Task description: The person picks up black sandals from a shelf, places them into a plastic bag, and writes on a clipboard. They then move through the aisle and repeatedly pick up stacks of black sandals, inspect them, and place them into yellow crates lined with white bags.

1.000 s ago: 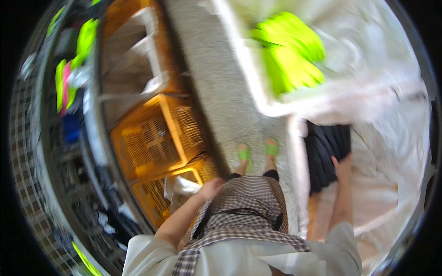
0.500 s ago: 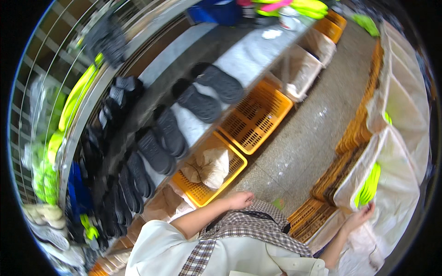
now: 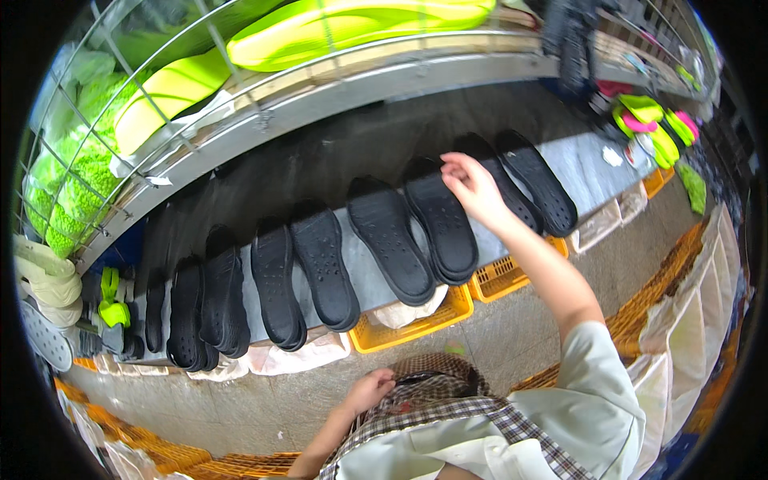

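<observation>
the right hand [image 3: 474, 188] has swung from the white-lined bins [image 3: 676, 344] opposite the table [image 3: 588, 164] to above the black soles [image 3: 444, 232] lined along it, putting them within reach, its grip apart, while the left hand [image 3: 370, 390] hangs before the table, its grip impossible to tell.

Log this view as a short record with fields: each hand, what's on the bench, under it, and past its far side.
right hand: above black soles, fingers loosely curled; nothing seen in it, contact unclear
left hand: beside the checked apron, loosely curled
bench: black soles in a row
under bench: yellow crate with a whitish bundle inside
far side: bright yellow-green pieces
</observation>
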A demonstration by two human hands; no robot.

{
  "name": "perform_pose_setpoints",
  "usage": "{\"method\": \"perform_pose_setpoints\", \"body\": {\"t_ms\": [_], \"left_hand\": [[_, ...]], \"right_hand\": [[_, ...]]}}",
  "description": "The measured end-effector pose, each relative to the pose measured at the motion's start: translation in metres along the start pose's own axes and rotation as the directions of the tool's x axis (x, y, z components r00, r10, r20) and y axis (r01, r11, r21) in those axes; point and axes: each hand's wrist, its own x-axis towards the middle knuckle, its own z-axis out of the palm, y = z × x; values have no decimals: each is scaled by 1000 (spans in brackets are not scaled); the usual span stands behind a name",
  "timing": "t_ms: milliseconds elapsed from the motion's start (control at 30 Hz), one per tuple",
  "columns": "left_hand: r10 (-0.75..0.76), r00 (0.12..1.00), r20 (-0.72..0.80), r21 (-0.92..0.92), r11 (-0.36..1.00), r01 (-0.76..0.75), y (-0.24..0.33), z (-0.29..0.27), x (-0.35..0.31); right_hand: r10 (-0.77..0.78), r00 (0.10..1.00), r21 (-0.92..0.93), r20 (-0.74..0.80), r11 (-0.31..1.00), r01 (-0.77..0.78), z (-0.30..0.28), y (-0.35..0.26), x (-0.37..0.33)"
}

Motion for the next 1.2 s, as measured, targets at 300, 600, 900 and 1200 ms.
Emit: {"method": "perform_pose_setpoints", "body": {"t_ms": [300,600,900,1200], "left_hand": [[-375,851,-367,-368,899,238,-2,47,-10],[-644,648,-407,-510,748,424,59,113,-3],[-603,618,-504,-525,782,336,61,135,-10],[-429,685,-589,-275,903,329,23,155,-41]], "right_hand": [[212,977,-494,24,852,-173,92,188,235],[421,907,-291,26,871,-396,164,257,325],[657,687,703,310,328,-631,81,267,312],[770,522,641,368,196,-742,-71,114,157]]}}
